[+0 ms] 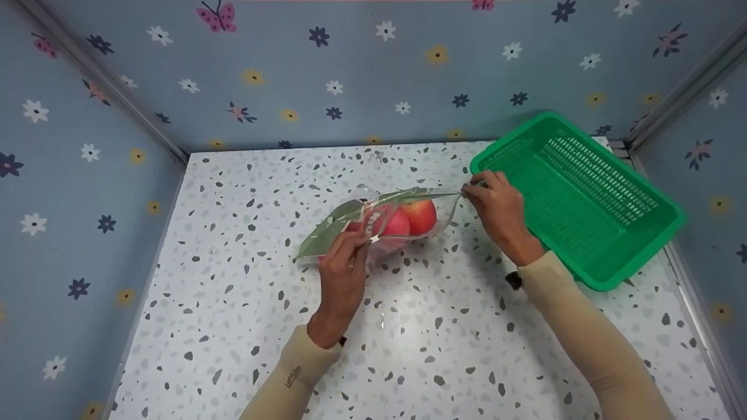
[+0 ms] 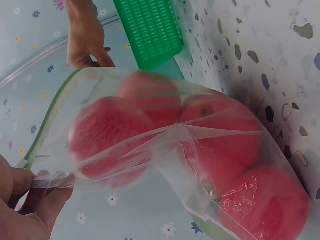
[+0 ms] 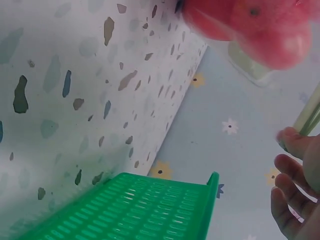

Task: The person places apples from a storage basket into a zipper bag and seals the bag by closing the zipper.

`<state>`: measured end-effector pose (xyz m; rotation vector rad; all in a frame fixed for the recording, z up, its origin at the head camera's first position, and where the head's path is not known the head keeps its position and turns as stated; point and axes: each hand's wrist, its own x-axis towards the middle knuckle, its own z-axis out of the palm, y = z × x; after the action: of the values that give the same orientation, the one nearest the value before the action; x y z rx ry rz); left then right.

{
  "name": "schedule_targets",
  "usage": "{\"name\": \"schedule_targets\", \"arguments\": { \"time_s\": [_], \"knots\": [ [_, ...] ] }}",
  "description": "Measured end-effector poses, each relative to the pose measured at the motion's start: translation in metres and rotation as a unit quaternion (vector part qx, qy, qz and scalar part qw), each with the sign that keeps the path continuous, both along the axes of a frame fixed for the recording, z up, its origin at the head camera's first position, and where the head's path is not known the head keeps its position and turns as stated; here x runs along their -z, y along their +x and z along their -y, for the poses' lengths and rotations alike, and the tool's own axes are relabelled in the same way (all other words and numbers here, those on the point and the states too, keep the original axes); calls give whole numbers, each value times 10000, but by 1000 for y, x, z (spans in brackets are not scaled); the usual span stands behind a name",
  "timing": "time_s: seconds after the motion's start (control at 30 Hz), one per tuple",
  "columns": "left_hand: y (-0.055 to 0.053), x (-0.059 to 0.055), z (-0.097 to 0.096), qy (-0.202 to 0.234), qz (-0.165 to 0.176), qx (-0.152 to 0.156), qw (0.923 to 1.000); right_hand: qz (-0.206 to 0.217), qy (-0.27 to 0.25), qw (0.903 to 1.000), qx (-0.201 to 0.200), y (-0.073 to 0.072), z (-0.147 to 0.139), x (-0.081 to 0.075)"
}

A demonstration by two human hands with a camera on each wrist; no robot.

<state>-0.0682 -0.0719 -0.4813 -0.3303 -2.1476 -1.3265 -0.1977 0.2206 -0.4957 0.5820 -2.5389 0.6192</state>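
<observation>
A clear zip bag with a green back [image 1: 325,238] lies at the middle of the table, holding several red apples [image 1: 421,217]. My left hand [image 1: 341,268] pinches the near rim of its mouth between thumb and fingers. Close by that grip, a small pale slider [image 2: 21,163] sits on the green zip strip. At the bag's right end, my right hand [image 1: 501,210] pinches the corner of the zip strip. In the right wrist view, thumb and forefinger of the right hand [image 3: 300,175] meet on the strip, while the other fingers curl loosely. The apples [image 2: 112,137] show through the film.
A green plastic basket [image 1: 583,204] with slotted walls stands at the back right, just beyond my right hand. The speckled white table [image 1: 233,326] is bounded by flower-patterned panels [image 1: 373,70] at the back and both sides.
</observation>
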Motion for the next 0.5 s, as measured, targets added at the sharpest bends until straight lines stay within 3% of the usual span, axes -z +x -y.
{"name": "schedule_targets", "arguments": {
  "time_s": [0.33,0.5],
  "knots": [
    [-13,-9,2,388,-298,52,9988,-217,-149,9997,2,4,-10,-12],
    [-18,-14,4,520,-271,59,9983,-189,-234,9995,25,6,-14,-19]
  ]
}}
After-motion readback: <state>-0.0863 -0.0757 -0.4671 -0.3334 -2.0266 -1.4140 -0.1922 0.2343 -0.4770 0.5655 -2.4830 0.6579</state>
